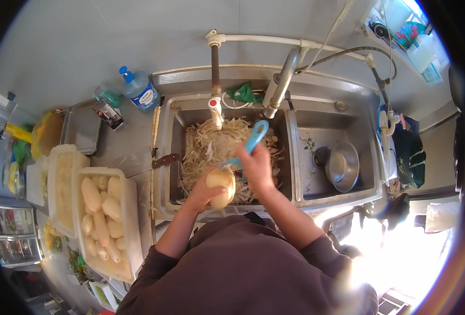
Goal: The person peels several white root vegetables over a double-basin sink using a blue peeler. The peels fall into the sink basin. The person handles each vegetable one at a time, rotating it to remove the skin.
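My left hand [201, 195] holds a large, mostly pale potato [221, 189] above the front of the left sink basin. In my right hand [259, 167] is a light-blue peeler [258, 136], its handle pointing up and away from me. The peeler's head lies at the far end of the potato; the blade is hard to make out. Beneath both hands, a thick heap of peelings [205, 141] fills much of the basin. A brown-handled knife [166, 160] rests across the basin's left rim.
Left of the sink, a white plastic tub [132, 232] holds several peeled potatoes. A pump bottle [141, 90] and a phone [108, 114] stand behind it. A tap [281, 84] reaches over the sink from the back. A metal bowl [344, 167] sits in the right basin [315, 185].
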